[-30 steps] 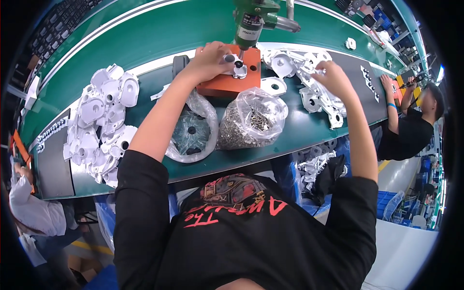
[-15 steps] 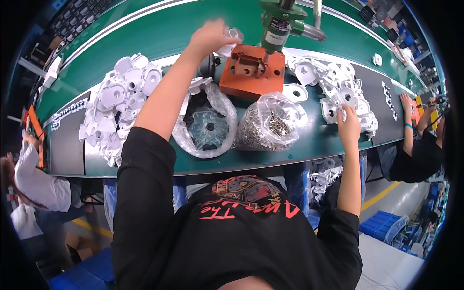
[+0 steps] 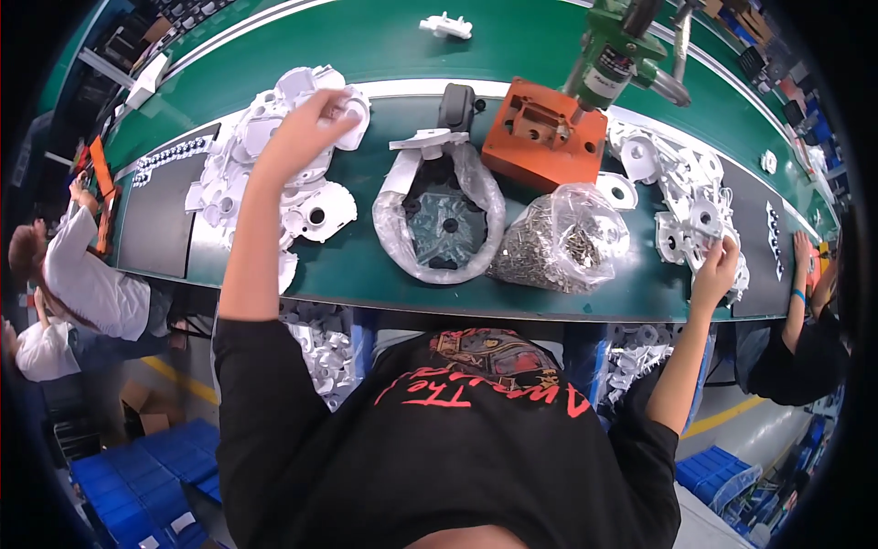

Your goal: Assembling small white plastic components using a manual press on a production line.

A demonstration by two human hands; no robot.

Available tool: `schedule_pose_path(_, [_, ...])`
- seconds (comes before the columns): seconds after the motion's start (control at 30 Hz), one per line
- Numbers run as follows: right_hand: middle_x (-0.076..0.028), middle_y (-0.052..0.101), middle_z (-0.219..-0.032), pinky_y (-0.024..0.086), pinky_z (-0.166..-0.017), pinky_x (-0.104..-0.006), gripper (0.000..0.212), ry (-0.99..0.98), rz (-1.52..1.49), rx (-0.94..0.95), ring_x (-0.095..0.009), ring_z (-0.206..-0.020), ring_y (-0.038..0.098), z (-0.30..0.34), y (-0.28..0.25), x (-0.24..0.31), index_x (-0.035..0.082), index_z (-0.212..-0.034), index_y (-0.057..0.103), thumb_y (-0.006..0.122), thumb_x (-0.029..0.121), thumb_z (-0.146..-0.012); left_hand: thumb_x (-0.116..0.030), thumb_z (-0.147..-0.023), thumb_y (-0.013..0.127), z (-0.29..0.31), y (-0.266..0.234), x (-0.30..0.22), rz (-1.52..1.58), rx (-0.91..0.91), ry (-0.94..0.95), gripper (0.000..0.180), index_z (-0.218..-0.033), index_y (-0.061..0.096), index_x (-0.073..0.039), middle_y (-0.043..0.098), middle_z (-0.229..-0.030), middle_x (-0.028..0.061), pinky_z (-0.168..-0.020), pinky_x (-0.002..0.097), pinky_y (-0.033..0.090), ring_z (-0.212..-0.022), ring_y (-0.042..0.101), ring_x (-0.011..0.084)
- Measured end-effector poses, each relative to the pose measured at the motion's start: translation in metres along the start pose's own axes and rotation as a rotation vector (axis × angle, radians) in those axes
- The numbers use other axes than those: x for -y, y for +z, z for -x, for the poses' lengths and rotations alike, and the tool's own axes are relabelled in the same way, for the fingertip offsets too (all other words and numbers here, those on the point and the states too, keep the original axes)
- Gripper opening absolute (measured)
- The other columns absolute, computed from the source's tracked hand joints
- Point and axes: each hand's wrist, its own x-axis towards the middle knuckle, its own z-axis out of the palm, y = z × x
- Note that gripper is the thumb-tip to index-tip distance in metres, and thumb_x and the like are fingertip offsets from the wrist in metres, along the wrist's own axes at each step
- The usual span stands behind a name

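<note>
My left hand is over the left pile of white plastic parts. Its fingers are bent but apart, beside a white part with a round hole at the pile's edge. At the right pile, my right hand pinches the near edge of a white plastic part. Between the piles stands an orange fixture block beneath a green press. A clear bag of small metal pieces is in front of it. One white part lies alone on the green conveyor belt.
A plastic-wrapped ring with a white part across its top sits left of the bag. Black mats flank the piles. Blue crates stand on the floor. Co-workers sit at both sides, one person's arm reaching in from the right.
My left hand has left the area beside the press and come down to the left pile; the white part it held is gone from it. One lies on the belt. The view has shifted.
</note>
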Motion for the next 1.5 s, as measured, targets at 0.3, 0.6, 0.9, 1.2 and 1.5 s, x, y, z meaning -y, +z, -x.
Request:
schedule_pose_path(0.3, [-0.01, 0.061, -0.104, 0.045, -0.086, -0.0261, 0.024, 0.009, -0.545, 0.128, -0.016, -0.094, 0.06, -0.016, 0.016, 0.056, -0.005, -0.113, 0.054, 0.054, 0.002, -0.091, -0.027, -0.072, 0.073, 0.111, 0.018, 0.065, -0.499, -0.085, 0.065, 0.038, -0.106, 0.062, -0.013, 0.044, -0.133, 0.0162, -0.103, 0.0467, 0.027, -0.126, 0.037, 0.0361])
schedule_pose_path(0.6, [-0.012, 0.057, -0.113, 0.046, -0.073, -0.0238, 0.016, -0.168, -0.727, 0.184, -0.012, -0.09, 0.054, 0.032, 0.031, 0.167, -0.001, -0.101, 0.055, 0.052, -0.007, -0.086, -0.023, -0.069, 0.074, 0.109, 0.02, 0.07, -0.502, -0.008, 0.122, 0.039, -0.103, 0.061, -0.009, 0.045, -0.134, 0.0128, -0.104, 0.0435, 0.03, -0.127, 0.038, 0.0329])
schedule_pose_path(0.9, [-0.013, 0.061, -0.096, 0.028, -0.044, -0.0149, 0.006, 0.206, -1.134, 0.735, -0.002, -0.051, 0.039, 0.061, 0.031, 0.236, -0.001, -0.09, 0.056, 0.055, 0.001, -0.085, -0.019, -0.084, 0.053, 0.094, 0.04, 0.017, 0.642, 0.116, -0.011, 0.021, -0.091, 0.06, -0.001, 0.057, -0.08, 0.0009, -0.064, 0.0224, 0.042, -0.074, 0.053, 0.0084])
schedule_pose_path(1.2, [-0.016, 0.046, -0.128, 0.036, -0.053, -0.0155, 0.009, 0.262, -1.149, 1.026, -0.002, -0.064, 0.045, 0.095, 0.06, 0.282, 0.003, -0.082, 0.057, 0.063, 0.01, -0.082, -0.027, -0.092, 0.052, 0.103, 0.107, -0.063, 1.13, 0.371, 0.147, 0.026, -0.085, 0.057, -0.003, 0.056, -0.074, -0.0012, -0.06, 0.02, 0.04, -0.067, 0.05, 0.0045])
schedule_pose_path(1.5, [-0.018, 0.047, -0.128, 0.039, -0.051, -0.0167, 0.009, 0.417, -1.269, 1.131, -0.005, -0.068, 0.049, 0.096, 0.063, 0.268, 0.003, -0.084, 0.057, 0.062, 0.011, -0.084, -0.039, -0.09, 0.054, 0.101, 0.122, -0.064, 1.272, 0.377, 0.254, 0.038, -0.092, 0.056, -0.001, 0.056, -0.083, 0.0006, -0.064, 0.0194, 0.04, -0.074, 0.05, 0.0052])
